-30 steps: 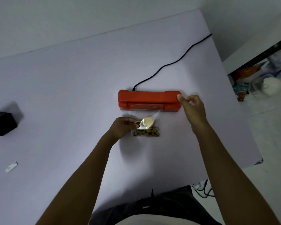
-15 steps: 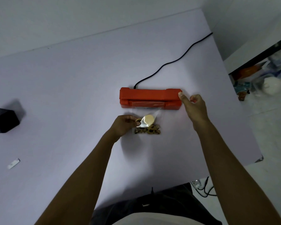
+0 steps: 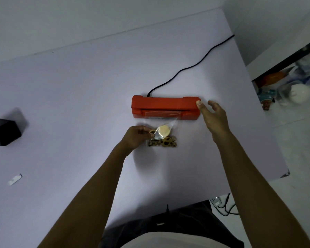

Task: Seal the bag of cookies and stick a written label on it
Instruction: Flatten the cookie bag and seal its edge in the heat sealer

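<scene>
The dark box [image 3: 3,131] at the counter's [image 3: 79,97] left edge is cut off by the frame, and what it is cannot be told. The clutter on the floor past the right edge is blurred. The mouth of the clear bag of cookies [image 3: 162,136] is hard to trace: its upper edge reaches the front slot of the red sealer [image 3: 166,109], but whether it lies inside the slot cannot be told.

The bag is transparent and glossy, with one pale round cookie showing near its top and a row of speckled brown ones along its bottom; their number cannot be counted. It lies right of the counter's middle, just in front of the sealer.

The left hand [image 3: 135,137] pinches the bag's left side with curled fingers. The right hand [image 3: 214,116] is relaxed and spread, its thumb touching the sealer's right end.

One sealer, one black cord [image 3: 190,68] running to the far right corner, one bag, and one small white strip [image 3: 15,179] near the left edge.
</scene>
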A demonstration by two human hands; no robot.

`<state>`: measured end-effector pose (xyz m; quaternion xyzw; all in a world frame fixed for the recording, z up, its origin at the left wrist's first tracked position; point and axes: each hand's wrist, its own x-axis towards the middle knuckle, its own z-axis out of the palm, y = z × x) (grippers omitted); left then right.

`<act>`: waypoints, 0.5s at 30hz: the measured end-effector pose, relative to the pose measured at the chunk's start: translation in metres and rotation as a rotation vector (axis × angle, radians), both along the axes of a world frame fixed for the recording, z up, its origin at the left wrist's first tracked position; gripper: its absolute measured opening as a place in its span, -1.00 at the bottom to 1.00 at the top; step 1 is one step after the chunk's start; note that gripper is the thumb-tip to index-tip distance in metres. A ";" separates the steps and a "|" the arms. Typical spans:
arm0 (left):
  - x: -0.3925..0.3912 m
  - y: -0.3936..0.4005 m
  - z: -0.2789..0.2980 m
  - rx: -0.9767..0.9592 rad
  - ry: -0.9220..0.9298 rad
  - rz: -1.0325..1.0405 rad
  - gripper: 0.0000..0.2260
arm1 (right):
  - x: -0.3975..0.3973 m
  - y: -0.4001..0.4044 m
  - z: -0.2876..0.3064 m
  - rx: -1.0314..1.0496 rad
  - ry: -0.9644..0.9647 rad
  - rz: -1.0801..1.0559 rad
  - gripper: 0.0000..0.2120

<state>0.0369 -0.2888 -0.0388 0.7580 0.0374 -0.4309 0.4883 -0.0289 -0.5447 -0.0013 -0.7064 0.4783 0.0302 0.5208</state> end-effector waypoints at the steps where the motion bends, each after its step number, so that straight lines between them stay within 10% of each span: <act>1: 0.000 0.000 -0.001 -0.001 0.000 0.002 -0.80 | 0.000 0.000 0.000 0.004 -0.001 -0.006 -0.29; 15: -0.002 -0.001 0.003 0.123 -0.085 -0.086 -0.81 | 0.003 -0.001 0.009 0.001 0.018 0.013 -0.21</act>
